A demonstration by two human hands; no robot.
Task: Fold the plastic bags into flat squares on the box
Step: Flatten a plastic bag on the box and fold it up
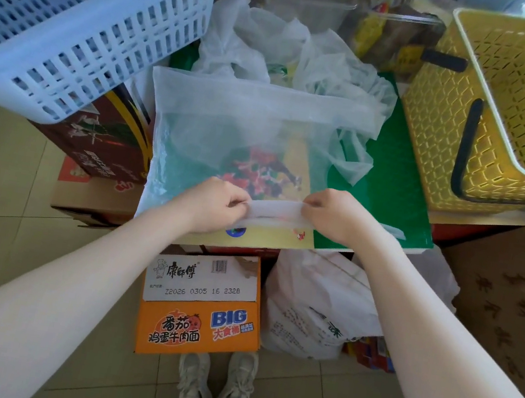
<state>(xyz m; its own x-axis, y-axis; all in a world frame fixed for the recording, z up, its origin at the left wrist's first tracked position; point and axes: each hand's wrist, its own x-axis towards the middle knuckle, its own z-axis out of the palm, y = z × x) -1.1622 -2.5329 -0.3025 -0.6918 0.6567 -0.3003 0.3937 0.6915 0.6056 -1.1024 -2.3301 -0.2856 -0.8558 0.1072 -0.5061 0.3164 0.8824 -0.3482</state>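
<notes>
Mid-fold, by the look of it: left hand (215, 203) and right hand (331, 215) pinching either end of a narrow folded strip (274, 213) at the near edge of the box (384, 191). Beyond the strip, a flat plastic bag (238, 125) spread across the box; crumpled bags (280, 45) farther back. Next, probably folding the strip end over end, keeping edges aligned. Fingertips hidden under curled knuckles; whether the strip belongs to the flat bag, unclear.

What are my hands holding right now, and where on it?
Both hands pinch the folded strip at the near edge of the plastic bag: left hand at its left end, right hand at its right.
</notes>
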